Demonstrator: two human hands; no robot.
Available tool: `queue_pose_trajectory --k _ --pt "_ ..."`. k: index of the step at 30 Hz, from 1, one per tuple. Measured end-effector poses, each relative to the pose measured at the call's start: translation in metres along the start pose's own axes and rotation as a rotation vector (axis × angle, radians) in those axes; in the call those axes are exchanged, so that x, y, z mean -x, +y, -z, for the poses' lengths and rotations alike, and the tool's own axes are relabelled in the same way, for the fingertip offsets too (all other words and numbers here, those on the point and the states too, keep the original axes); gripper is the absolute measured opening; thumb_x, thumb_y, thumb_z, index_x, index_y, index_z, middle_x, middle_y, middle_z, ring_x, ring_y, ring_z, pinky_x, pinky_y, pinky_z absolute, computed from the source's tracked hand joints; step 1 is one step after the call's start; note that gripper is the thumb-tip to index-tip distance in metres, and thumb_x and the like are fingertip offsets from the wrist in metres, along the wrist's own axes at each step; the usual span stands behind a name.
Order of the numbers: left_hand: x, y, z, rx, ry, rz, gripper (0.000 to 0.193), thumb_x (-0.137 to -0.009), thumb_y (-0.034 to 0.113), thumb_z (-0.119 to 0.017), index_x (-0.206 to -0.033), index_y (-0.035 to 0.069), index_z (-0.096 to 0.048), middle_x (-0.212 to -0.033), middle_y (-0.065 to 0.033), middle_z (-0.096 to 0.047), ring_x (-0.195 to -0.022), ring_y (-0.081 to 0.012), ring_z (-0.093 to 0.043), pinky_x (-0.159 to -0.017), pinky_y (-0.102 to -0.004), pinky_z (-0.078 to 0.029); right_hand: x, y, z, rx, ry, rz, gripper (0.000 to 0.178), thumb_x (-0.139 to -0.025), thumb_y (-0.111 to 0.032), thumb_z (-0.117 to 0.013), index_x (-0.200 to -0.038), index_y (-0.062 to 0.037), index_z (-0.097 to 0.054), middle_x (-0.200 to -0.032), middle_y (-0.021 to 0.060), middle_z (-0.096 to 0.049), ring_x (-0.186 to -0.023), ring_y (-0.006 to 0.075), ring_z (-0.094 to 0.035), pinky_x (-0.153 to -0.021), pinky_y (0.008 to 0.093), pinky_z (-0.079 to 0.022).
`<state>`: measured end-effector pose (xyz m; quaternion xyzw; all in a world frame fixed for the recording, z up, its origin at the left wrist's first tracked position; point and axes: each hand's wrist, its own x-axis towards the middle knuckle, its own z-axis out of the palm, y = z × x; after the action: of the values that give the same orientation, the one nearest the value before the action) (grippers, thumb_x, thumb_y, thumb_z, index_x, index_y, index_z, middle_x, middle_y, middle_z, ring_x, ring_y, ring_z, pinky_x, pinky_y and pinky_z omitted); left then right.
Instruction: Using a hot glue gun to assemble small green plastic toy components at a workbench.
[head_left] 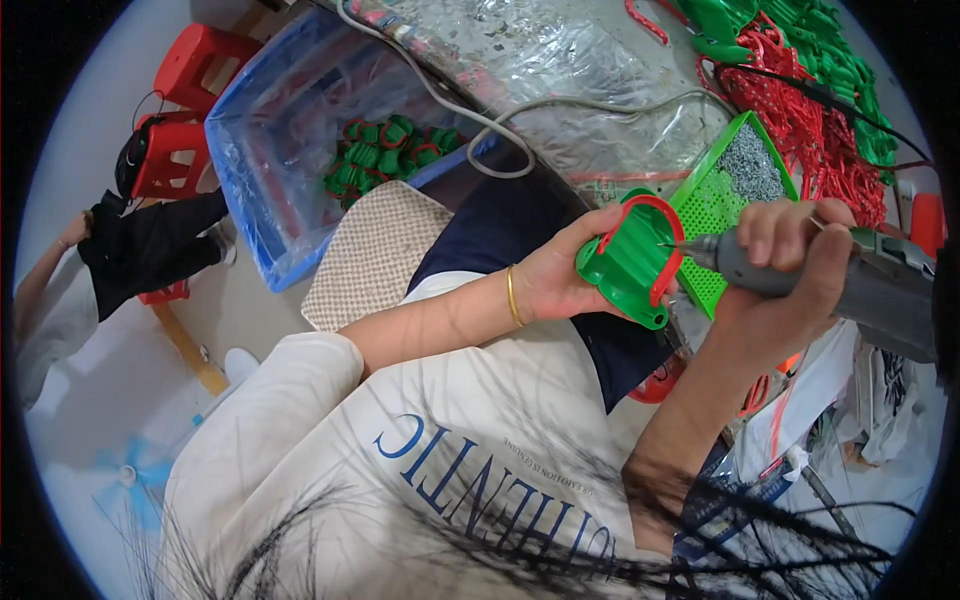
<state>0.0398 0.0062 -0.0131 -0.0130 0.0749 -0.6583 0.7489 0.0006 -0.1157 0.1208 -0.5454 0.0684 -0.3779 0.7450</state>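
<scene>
Green fitting: gripped in our left hand. Grey driver: clasped in right hand, bit at fitting's three o'clock. Likely fastening step; needs steady alignment.

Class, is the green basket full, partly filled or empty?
Partly filled: grey pieces heap toward one end of the green basket, while its holed bottom shows elsewhere.

A workpiece sits in the left hand; right of it, a power screwdriver lies in the right hand. Just beyond is a tray with screws in it — straps heaped to its right. Left of the table stands a crate holding parts, stools farther left.
</scene>
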Motion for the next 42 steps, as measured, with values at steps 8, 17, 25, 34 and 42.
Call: queue_pose_trajectory --k 8,17,25,34,42 --pt "0.007 -0.006 -0.008 -0.064 0.062 -0.021 0.056 -0.093 0.046 -0.052 -0.136 0.013 -0.043 -0.128 -0.0120 -0.055 -0.114 -0.0299 -0.057 -0.092 -0.0552 -0.048 0.019 0.011 -0.019 -0.025 -0.079 -0.013 0.020 -0.091 -0.021 -0.061 -0.102 -0.0042 -0.058 -0.063 -0.0006 -0.043 -0.056 0.0115 -0.042 -0.055 0.0288 -0.035" --pt "0.007 -0.010 -0.012 -0.085 0.097 -0.021 0.050 -0.093 0.044 -0.054 -0.132 0.014 -0.047 -0.124 -0.0106 -0.058 -0.110 -0.0271 -0.060 -0.090 -0.0516 -0.051 0.025 0.014 -0.017 0.006 -0.050 -0.012 0.020 -0.090 -0.021 -0.062 -0.101 -0.0047 -0.058 -0.062 -0.0006 -0.044 -0.055 0.0113 -0.043 -0.055 0.0287 -0.036" --pt "0.009 -0.008 -0.007 -0.045 0.073 0.014 0.047 -0.093 0.041 -0.055 -0.129 0.010 -0.050 -0.118 -0.0109 -0.062 -0.102 -0.0239 -0.064 -0.086 -0.0465 -0.055 0.028 0.015 -0.015 0.012 -0.103 0.003 0.021 -0.092 -0.024 -0.060 -0.102 -0.0063 -0.056 -0.062 -0.0003 -0.044 -0.054 0.0117 -0.043 -0.054 0.0287 -0.035" --pt "0.016 0.000 -0.018 -0.147 0.160 0.065 0.045 -0.093 0.039 -0.055 -0.124 0.006 -0.053 -0.113 -0.0120 -0.064 -0.099 -0.0282 -0.065 -0.089 -0.0445 -0.053 0.018 0.014 -0.007 -0.054 -0.438 0.069 0.029 -0.089 -0.030 -0.065 -0.103 -0.0066 -0.055 -0.063 -0.0003 -0.046 -0.052 0.0126 -0.044 -0.051 0.0271 -0.033" --pt "0.063 0.062 0.008 -0.182 0.012 0.016 0.069 -0.087 0.043 -0.059 -0.137 0.000 -0.039 -0.131 -0.0251 -0.050 -0.118 -0.0418 -0.051 -0.100 -0.0543 -0.040 -0.024 -0.036 0.016 -0.250 -0.513 -0.012 0.042 -0.087 -0.040 -0.066 -0.111 -0.0078 -0.054 -0.065 -0.0026 -0.047 -0.053 0.0116 -0.046 -0.053 0.0231 -0.034"
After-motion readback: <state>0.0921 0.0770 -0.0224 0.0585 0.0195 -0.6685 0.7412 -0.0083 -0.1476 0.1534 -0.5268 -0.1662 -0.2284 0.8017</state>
